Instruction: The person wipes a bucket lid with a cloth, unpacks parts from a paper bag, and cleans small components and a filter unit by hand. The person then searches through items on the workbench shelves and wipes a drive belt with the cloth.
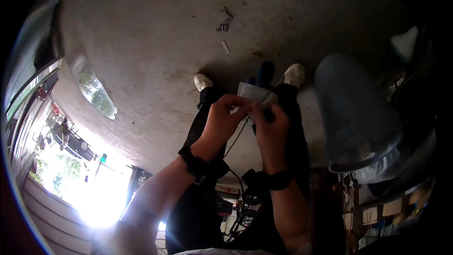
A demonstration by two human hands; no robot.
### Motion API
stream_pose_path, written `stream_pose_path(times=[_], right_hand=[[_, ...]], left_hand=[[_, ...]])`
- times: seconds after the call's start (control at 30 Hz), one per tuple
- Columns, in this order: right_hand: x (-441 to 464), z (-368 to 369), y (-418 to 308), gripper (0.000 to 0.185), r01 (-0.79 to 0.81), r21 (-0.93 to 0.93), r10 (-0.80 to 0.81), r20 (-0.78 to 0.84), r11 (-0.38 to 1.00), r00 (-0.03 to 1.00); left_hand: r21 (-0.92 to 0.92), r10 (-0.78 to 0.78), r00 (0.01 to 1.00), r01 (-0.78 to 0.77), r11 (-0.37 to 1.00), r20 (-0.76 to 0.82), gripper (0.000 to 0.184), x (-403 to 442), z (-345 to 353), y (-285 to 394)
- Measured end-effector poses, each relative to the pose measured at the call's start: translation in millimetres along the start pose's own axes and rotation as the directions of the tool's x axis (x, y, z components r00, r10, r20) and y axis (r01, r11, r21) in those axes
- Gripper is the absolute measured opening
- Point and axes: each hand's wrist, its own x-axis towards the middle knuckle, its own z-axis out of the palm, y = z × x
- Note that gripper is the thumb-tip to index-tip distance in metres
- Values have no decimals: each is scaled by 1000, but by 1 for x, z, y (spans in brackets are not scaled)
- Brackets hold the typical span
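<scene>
**Clear bag pinched between both hands**

Head view: left grip (246,107) and right grip (258,108) pinch together on the clear bag (251,91), above the floor (155,28); its far edge slants down rightward. A dark cord (237,137) runs lower left to upper right.

From my feed: large grey bin (356,104) standing right, clear plastic (381,169) at its rim. Far right, a white object (406,44), too dim to identify. Dull floor (155,23) holds dark scraps (222,27) and a short pale strip (225,46). Left, I note a bright reflective patch (94,87); beyond, a dark car (78,145) in glare.
</scene>
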Motion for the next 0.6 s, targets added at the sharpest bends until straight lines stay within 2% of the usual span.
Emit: stream_pose_path(times=[0.1, 0.2, 0.23, 0.27, 0.3, 0.33, 0.43, 0.5, 0.6], right_hand=[[1, -10, -2, 23, 32, -78, -31, 7, 996, 999], [2, -22, -9, 21, -121, -12, 118, -150, 993, 982], [3, -27, -12, 20, -164, 37, 168, -200, 986, 965], [5, -33, -16, 20, -205, 88, 221, -247, 975, 943], [6, -37, -19, 19, -245, 139, 276, -290, 959, 916], [8, -38, -20, 19, -205, 187, 256, -310, 961, 916], [9, -40, -29, 22, -118, 271, 217, -370, 955, 903], [14, -39, -37, 26, -86, 281, 204, -425, 956, 882], [14, -44, -29, 25, -83, 241, 179, -409, 967, 895]], left_hand=[[24, -95, 968, 92, 995, 232, 25, 10, -5, 18], [-107, -162, 939, 202, 973, 302, 21, 56, -16, 28], [76, -9, 976, -8, 997, 216, 19, 89, -16, 7], [268, 161, 974, -200, 943, 159, 18, 127, -12, -25], [432, 334, 938, -342, 835, 98, 16, 158, -5, -50], [587, 499, 864, -438, 680, 66, 15, 183, 1, -72], [652, 637, 763, -539, 533, 110, 15, 224, 32, -107], [734, 606, 791, -460, 499, 84, 16, 228, 47, -118], [845, 580, 812, -350, 404, 59, 16, 238, 62, -123]])
